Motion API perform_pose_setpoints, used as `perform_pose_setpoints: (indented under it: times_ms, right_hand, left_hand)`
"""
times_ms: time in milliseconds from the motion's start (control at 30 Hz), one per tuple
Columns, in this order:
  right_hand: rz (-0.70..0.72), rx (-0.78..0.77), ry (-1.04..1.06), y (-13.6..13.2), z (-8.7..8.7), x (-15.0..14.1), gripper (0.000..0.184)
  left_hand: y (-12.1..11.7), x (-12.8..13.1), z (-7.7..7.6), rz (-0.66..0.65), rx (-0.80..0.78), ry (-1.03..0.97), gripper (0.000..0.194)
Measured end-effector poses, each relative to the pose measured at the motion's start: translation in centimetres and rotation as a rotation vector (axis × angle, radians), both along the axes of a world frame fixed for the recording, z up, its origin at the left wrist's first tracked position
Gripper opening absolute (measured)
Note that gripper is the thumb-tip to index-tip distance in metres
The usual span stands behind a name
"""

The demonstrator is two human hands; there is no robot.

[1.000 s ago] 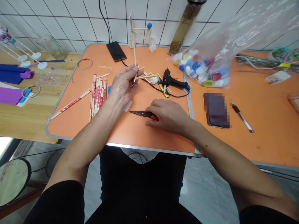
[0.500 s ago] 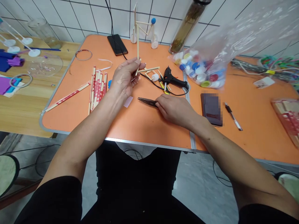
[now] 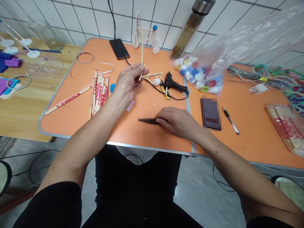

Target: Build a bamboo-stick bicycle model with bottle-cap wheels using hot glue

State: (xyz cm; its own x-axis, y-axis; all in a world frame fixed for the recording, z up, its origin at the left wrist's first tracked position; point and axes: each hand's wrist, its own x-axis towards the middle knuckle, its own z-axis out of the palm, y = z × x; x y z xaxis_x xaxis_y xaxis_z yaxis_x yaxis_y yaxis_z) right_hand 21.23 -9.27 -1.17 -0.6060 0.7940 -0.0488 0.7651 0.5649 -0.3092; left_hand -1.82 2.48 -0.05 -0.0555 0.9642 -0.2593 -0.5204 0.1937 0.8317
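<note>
My left hand [image 3: 130,79] pinches a frame of joined wooden sticks [image 3: 142,52]; one stick points up and a shorter one [image 3: 152,75] juts to the right. Low over the orange table, my right hand [image 3: 174,122] is wrapped round dark needle-nose pliers [image 3: 147,121], their jaws pointing left and looking closed. Their handles are hidden in the palm. A tiny stick offcut [image 3: 153,105] lies between the hands. Beyond the left hand's fingers are a white bottle cap [image 3: 156,82] with sticks, a yellow cutter [image 3: 167,96] and a black glue gun [image 3: 175,83].
Wrapped chopsticks [image 3: 98,91] lie left of my left forearm. At the back stand a stick model [image 3: 147,30] on cap wheels and a tall tea bottle [image 3: 187,31]. A plastic bag of bottle caps [image 3: 199,74], a phone [image 3: 210,114] and a pen [image 3: 231,120] are on the right.
My right hand with the pliers has come down and nearer to me, away from the stick frame. A small offcut now shows on the table. My left hand still holds the frame.
</note>
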Motion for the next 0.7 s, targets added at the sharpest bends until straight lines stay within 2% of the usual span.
perform_pose_setpoints:
  times_ms: [100,200,267,367,500,600,700]
  right_hand:
    - [-0.025,0.010,0.194,0.9,-0.7,-0.6,0.016]
    - [-0.225,-0.114,0.574,2.6,-1.2,-2.2,0.013]
    - [-0.377,-0.273,0.871,3.6,-1.1,-4.0,0.032]
    - [-0.486,-0.393,1.186,4.9,-0.6,-6.7,0.056]
    - [-0.536,-0.485,1.387,5.9,-0.2,-9.1,0.078]
    - [-0.575,-0.512,1.464,6.3,-0.5,-9.8,0.080]
    - [-0.613,-0.497,1.500,6.4,-1.0,-10.1,0.076]
  left_hand:
    - [-0.6,0.4,0.3,-0.019,0.001,-0.025,0.023]
    - [-1.3,0.7,0.6,-0.050,-0.003,-0.061,0.010]
    - [-1.6,0.8,0.7,-0.043,0.005,-0.089,0.007]
    - [-1.9,1.2,0.6,-0.013,0.022,-0.122,0.008]
    - [-2.3,1.8,0.4,0.014,0.037,-0.146,0.012]
    - [-2.7,2.3,0.2,0.047,0.026,-0.161,0.013]
    - [-3.1,2.7,-0.1,0.050,0.021,-0.148,0.015]
